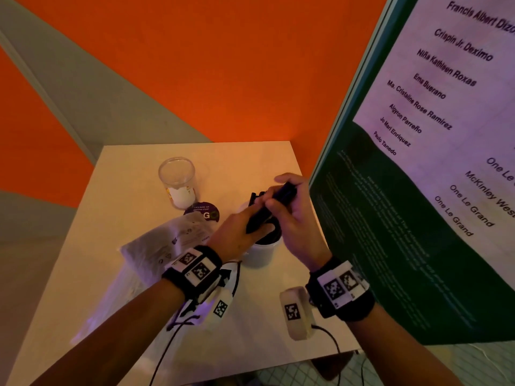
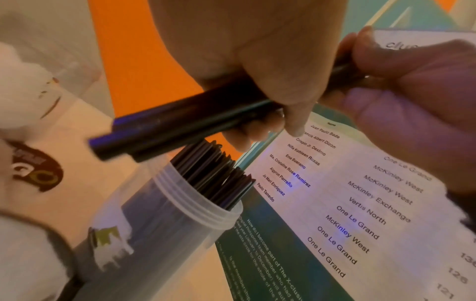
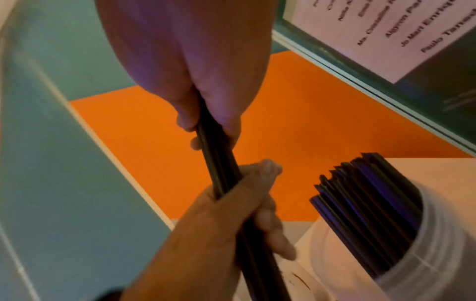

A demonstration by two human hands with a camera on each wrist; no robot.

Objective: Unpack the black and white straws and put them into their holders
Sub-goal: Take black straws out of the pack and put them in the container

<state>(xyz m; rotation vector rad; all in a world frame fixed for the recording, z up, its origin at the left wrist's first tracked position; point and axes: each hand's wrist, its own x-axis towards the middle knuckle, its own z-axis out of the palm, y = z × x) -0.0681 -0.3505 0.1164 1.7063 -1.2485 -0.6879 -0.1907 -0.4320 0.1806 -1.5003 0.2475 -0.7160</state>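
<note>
Both hands grip one bundle of black straws (image 1: pixel 262 211) (image 2: pixel 167 124) (image 3: pixel 219 163), held slanted just above the near holder. My left hand (image 1: pixel 245 218) (image 3: pixel 237 203) wraps its lower part; my right hand (image 1: pixel 289 207) (image 2: pixel 412 91) wraps its upper end. The near holder (image 1: pixel 260 254) (image 2: pixel 180 220) (image 3: pixel 425 254) is a translucent white cylinder with several black straws (image 2: pixel 216 175) (image 3: pixel 365 213) standing in it. A second clear holder (image 1: pixel 178 179) stands further back on the left, with a white label and no straws that I can see. A white plastic package (image 1: pixel 167 240) lies at the left.
The small white table (image 1: pixel 133 168) stands against an orange wall. A green board with printed lists (image 1: pixel 418 190) leans close on the right, beside my right hand. A round purple sticker (image 1: pixel 204 213) lies between the holders. Cables and tagged white modules (image 1: pixel 295 313) hang by my wrists.
</note>
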